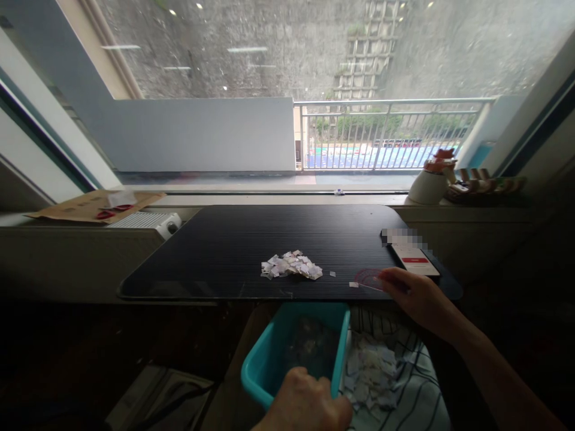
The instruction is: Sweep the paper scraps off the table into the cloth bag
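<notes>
My left hand (304, 401) is closed on the near rim of a teal plastic bin (269, 359), held below the front edge of the black table (215, 251). The bin has paper scraps inside. My right hand (415, 294) rests on the table's right front edge, fingers closed on a small pink ring-shaped item (367, 278) that I cannot identify. A pile of small white paper scraps (291, 265) lies in the middle of the table. More white scraps (371, 374) lie on the striped cloth on my lap.
A phone (412, 254) with a red-marked screen lies on the table near my right hand. On the window sill stand a white pot (429, 182), wooden items (474, 182), and at left a brown cardboard sheet (96, 205) with red scissors. A white radiator (148, 222) sits left.
</notes>
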`<state>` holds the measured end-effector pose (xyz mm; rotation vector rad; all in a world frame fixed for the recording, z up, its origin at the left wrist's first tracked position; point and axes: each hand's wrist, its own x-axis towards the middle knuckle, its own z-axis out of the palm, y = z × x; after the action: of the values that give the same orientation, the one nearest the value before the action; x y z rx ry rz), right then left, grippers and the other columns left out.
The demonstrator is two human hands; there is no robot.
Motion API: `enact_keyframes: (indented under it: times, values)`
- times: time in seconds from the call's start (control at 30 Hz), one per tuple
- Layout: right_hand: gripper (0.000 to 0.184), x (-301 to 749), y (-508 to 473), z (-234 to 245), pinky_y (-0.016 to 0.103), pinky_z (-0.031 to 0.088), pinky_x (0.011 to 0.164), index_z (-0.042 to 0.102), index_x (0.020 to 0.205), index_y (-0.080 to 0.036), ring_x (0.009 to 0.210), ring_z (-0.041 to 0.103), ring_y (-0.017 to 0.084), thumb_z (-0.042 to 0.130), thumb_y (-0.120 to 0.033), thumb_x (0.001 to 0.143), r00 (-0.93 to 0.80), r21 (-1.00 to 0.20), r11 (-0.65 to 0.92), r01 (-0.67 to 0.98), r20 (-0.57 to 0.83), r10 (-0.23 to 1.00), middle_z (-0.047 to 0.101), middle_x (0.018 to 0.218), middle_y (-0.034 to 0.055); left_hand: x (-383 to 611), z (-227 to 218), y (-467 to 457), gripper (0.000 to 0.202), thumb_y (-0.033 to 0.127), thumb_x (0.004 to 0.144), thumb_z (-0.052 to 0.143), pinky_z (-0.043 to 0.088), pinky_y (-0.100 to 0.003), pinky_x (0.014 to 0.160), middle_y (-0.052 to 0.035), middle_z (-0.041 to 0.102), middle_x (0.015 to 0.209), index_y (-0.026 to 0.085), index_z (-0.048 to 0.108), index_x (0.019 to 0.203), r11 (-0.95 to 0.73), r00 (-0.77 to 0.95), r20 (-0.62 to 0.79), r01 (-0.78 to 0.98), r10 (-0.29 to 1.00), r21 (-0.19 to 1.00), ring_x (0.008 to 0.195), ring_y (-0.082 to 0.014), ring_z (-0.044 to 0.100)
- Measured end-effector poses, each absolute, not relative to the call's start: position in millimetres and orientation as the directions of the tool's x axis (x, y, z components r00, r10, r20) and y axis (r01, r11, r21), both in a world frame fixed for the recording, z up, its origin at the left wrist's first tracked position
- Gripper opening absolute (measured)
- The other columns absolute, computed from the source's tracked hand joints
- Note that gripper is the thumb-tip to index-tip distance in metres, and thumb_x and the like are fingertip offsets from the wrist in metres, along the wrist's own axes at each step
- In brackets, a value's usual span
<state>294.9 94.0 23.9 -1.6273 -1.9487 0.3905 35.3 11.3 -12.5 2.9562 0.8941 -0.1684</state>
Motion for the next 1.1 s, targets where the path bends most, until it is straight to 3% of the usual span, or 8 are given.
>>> enact_keyframes:
  times: [0.2, 0.37, 0.57, 0.8, 0.93, 1.1]
  values:
    - [0.031, 300, 95, 18, 0.028, 0.047, 0.066, 0.067, 0.094, -0.019, 0.077, 0.063, 0.020, 0.051, -0.043, 0.084, -0.042, -0.607, 0.192, 0.771, 0.252, 0.967, 0.071, 0.086, 0.0052, 35, 4, 14, 0.008, 0.025, 0.077, 0.061, 0.036, -0.025, 0.049, -0.0019, 0.056, 0.060, 0.020, 0.056, 0.072, -0.805, 0.800, -0.153, 0.592, 0.580, 0.046, 0.049, -0.0164, 0.052]
    - [0.028, 308, 86, 17, 0.028, 0.049, 0.070, 0.067, 0.092, -0.020, 0.078, 0.063, 0.020, 0.053, -0.042, 0.083, -0.135, -0.669, 0.220, 0.710, 0.176, 0.975, 0.071, 0.087, 0.0038, 32, 16, 18, 0.002, 0.023, 0.076, 0.058, 0.039, -0.027, 0.051, -0.0030, 0.060, 0.065, 0.020, 0.058, 0.076, -0.771, 0.754, -0.265, 0.635, 0.601, 0.055, 0.054, -0.0201, 0.056]
    - [0.027, 313, 80, 18, 0.028, 0.049, 0.072, 0.067, 0.095, -0.019, 0.080, 0.063, 0.020, 0.054, -0.041, 0.083, -0.092, -0.696, 0.193, 0.691, 0.181, 0.979, 0.071, 0.089, 0.0039, 28, 21, 24, 0.019, 0.026, 0.067, 0.068, 0.042, -0.027, 0.057, -0.0024, 0.063, 0.076, 0.021, 0.060, 0.084, -0.709, 0.711, -0.325, 0.690, 0.624, 0.149, 0.060, -0.0201, 0.058]
    - [0.029, 318, 74, 18, 0.027, 0.050, 0.067, 0.068, 0.091, -0.019, 0.074, 0.062, 0.018, 0.054, -0.043, 0.082, -0.158, -0.716, 0.185, 0.673, 0.106, 0.982, 0.070, 0.084, 0.0037, 32, 25, 24, 0.019, 0.028, 0.070, 0.066, 0.042, -0.028, 0.056, -0.0047, 0.065, 0.078, 0.021, 0.060, 0.087, -0.730, 0.714, -0.349, 0.674, 0.607, 0.111, 0.062, -0.0233, 0.061]
    - [0.030, 304, 89, 21, 0.028, 0.049, 0.069, 0.068, 0.094, -0.019, 0.076, 0.061, 0.019, 0.054, -0.043, 0.082, -0.098, -0.700, 0.221, 0.679, 0.212, 0.972, 0.071, 0.087, 0.0050, 44, 18, 23, 0.008, 0.024, 0.072, 0.062, 0.041, -0.027, 0.054, -0.0046, 0.062, 0.068, 0.019, 0.058, 0.077, -0.789, 0.781, -0.222, 0.610, 0.584, 0.072, 0.057, -0.0214, 0.060]
    - [0.029, 272, 122, 18, 0.026, 0.046, 0.063, 0.068, 0.096, -0.019, 0.066, 0.059, 0.016, 0.051, -0.039, 0.084, -0.105, -0.638, 0.293, 0.712, 0.316, 0.943, 0.071, 0.081, 0.0037, 57, 15, 27, 0.004, 0.021, 0.079, 0.057, 0.044, -0.031, 0.055, -0.0072, 0.062, 0.064, 0.018, 0.059, 0.077, -0.833, 0.815, -0.236, 0.551, 0.529, 0.039, 0.055, -0.0223, 0.059]
